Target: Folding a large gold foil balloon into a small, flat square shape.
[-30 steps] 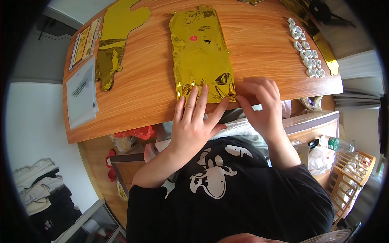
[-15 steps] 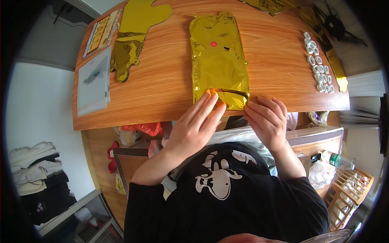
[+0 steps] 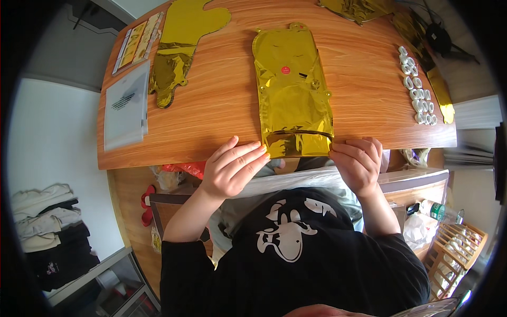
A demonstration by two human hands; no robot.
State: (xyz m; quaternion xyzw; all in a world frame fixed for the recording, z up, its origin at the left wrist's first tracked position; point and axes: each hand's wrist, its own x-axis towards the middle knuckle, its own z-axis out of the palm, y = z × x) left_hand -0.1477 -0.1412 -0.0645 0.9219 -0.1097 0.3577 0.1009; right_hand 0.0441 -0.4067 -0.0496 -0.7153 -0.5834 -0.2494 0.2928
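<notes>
A flat, folded gold foil balloon (image 3: 293, 111) lies lengthwise on the wooden table, with a small round red sticker (image 3: 285, 70) on its upper half. Its near end is folded over in a crosswise band and reaches the table's front edge. At the near left corner, my left hand (image 3: 231, 168) pinches the foil, its thumb hidden from sight. My right hand (image 3: 360, 165) grips the opposite near corner between thumb and fingers. Faint creases and small tabs show along the foil's sides.
Another gold foil balloon (image 3: 182, 45) lies at the far left, beside a clear plastic sleeve (image 3: 125, 108) and a printed sheet (image 3: 138, 42). Several small white rolls (image 3: 416, 94) stand at the right. More gold foil (image 3: 359, 9) and a black object (image 3: 438, 37) are at the back right.
The foil balloon has slid towards me and slightly right. My left hand has moved from on top of its near fold to its left corner. My right hand has stayed at the right corner.
</notes>
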